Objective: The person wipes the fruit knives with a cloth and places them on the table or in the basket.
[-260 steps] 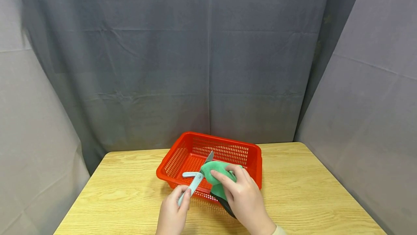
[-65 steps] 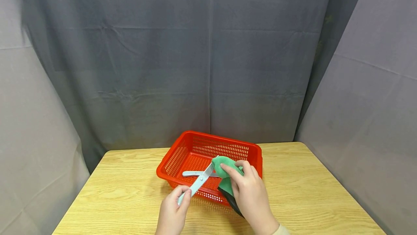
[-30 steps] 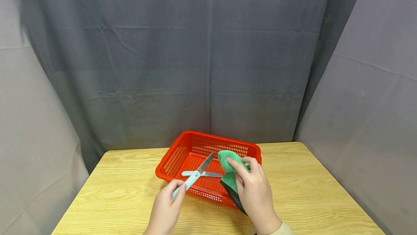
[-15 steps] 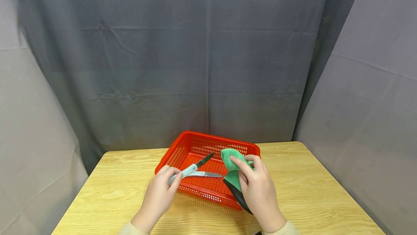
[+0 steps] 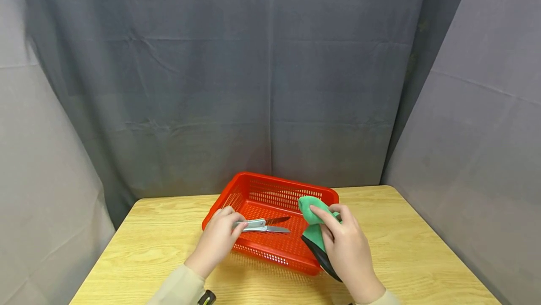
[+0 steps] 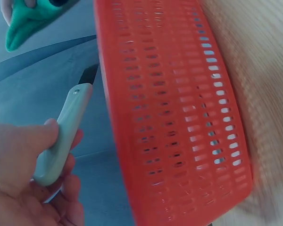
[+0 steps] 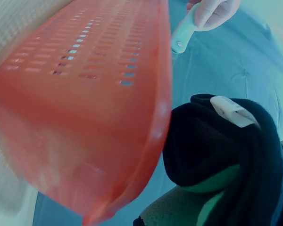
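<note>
My left hand holds a folding knife by its pale mint handle, over the near left side of the red basket. In the left wrist view, the thumb and curled fingers grip the handle, and the dark blade points out beyond the basket's rim. Below it, a second knife of the same look lies in the basket with its blade out. My right hand pinches a bunched green cloth with a black back, at the basket's right end. The right wrist view shows the cloth's black side and a white tag.
The perforated basket stands slightly turned on a light wooden table. A grey curtain hangs behind the table, and paler cloth panels flank it. A dark band shows at the left wrist.
The right hand's cloth has come off the blade and shifted right. My left hand has turned the held knife from pointing up and away to nearly level, beside the second knife.
</note>
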Available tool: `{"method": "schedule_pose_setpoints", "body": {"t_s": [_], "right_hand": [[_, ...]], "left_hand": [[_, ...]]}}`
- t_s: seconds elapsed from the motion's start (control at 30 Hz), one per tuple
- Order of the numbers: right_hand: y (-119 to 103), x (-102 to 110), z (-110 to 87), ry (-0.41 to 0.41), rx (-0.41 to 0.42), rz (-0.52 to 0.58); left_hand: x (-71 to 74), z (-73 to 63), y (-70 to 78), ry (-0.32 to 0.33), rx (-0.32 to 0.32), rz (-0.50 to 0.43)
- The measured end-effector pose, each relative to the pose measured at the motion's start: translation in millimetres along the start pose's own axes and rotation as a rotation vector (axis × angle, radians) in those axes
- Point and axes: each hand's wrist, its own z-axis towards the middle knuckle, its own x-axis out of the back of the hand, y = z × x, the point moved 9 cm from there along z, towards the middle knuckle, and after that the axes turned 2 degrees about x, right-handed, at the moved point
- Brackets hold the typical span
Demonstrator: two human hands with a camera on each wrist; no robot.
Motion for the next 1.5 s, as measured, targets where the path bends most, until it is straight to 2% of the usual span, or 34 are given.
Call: {"method": "schedule_pose_setpoints", "body": {"t_s": [0.33,0.63,1.0,1.3,1.5], "right_hand": [[13,5,-8.7,-0.019,-0.003,0.008],[17,6,-13.1,-0.029,-0.012,-0.011],[16,6,-14.0,-0.030,-0.012,-0.016],[18,3,-14.4,-0.047,-0.024,-0.005],[19,3,-14.3,-0.052,-0.027,-0.008]], "left_hand": [[-25.3,12.7,-3.0,-0.067,-0.055,0.051],[-41.4,17.2,-4.9,-0.134,-0.075,0.095],[-54.3,20.5,-10.6,-0.221,-0.039,0.130],[-62.7,22.1,-16.4,-0.339,0.040,0.106],[-65.1,22.1,-21.1,-0.362,0.070,0.098]]}}
